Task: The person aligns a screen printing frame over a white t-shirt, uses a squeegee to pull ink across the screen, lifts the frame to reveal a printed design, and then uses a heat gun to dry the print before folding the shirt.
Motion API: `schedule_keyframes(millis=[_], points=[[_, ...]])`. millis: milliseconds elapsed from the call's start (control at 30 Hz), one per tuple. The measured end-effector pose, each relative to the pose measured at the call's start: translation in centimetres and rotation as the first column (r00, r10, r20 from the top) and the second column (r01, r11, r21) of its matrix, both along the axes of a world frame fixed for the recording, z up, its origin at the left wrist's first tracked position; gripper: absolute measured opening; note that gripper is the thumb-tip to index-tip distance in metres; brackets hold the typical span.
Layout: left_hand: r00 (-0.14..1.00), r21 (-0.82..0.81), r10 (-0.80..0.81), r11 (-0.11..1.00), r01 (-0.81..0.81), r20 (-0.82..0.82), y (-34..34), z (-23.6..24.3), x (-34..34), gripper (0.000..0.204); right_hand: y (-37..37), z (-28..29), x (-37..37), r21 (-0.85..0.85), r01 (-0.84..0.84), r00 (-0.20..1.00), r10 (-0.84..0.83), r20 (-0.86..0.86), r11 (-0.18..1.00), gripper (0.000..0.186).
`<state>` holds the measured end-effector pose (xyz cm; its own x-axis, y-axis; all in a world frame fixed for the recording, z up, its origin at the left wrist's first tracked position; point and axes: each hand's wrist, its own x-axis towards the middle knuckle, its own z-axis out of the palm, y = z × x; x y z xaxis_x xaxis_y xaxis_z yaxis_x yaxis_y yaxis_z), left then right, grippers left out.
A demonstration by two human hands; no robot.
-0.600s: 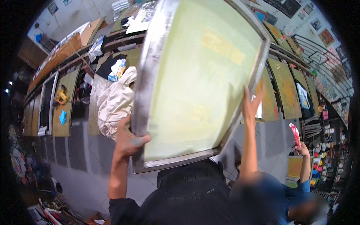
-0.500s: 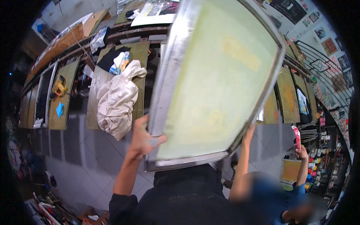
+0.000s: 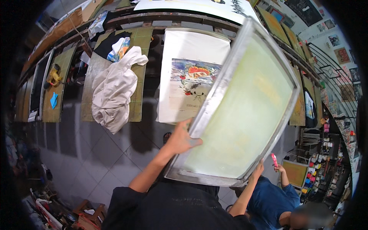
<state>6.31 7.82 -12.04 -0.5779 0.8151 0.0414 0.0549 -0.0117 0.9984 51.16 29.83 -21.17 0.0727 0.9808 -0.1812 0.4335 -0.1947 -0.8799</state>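
My left hand (image 3: 183, 136) grips the left side of a large screen (image 3: 241, 119) with a metal frame and pale green mesh, held raised and tilted. My right hand (image 3: 256, 171) holds the same screen by its lower right edge. Behind the screen's left side, a white fabric piece (image 3: 184, 42) with a colourful printed picture lies on a board, partly hidden. Left of it, crumpled cream cloth (image 3: 113, 92) and dark printed cloth (image 3: 103, 48) rest on another board (image 3: 136, 107).
A co-worker (image 3: 272, 199) in blue is at lower right, holding a red packet (image 3: 274, 160). Printing boards run across the back, with a yellow tool (image 3: 53, 76) on a left one (image 3: 55, 111). Ink containers (image 3: 312, 168) line the right; clutter (image 3: 88, 211) lies lower left.
The screen and both my hands have moved rightward and lower in view, uncovering the printed white fabric. The co-worker's hand with the red packet appears lower and further left.
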Motion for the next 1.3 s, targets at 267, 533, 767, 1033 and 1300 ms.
schedule_keyframes(millis=[267,533,767,1033,1300], points=[[0.942,-0.18,0.126,0.981,-0.072,0.312,-4.9,-6.8,-7.0,0.049,5.6,1.1,-11.4,-0.144,-0.247,0.885,0.284,0.37,0.958,0.072],[0.893,-0.407,0.402,0.864,-0.296,0.205,-11.7,-16.8,-11.0,0.077,6.4,-1.7,-21.0,-0.128,-0.409,0.855,0.428,0.293,0.904,0.077],[0.924,-0.488,0.363,0.832,-0.264,0.12,-11.0,-17.3,-11.8,0.06,4.6,-1.3,-22.5,-0.156,-0.379,0.857,0.409,0.313,0.912,0.072],[0.846,-0.57,0.277,0.64,-0.515,-0.455,-8.5,-16.1,-11.7,0.089,5.2,-2.6,-22.0,-0.171,-0.408,0.821,0.443,0.361,0.897,0.071],[0.911,-0.639,0.33,0.651,-0.41,-0.248,-6.4,-13.3,-11.8,0.105,5.6,-2.6,-22.5,-0.154,-0.421,0.837,0.448,0.313,0.894,0.067]])
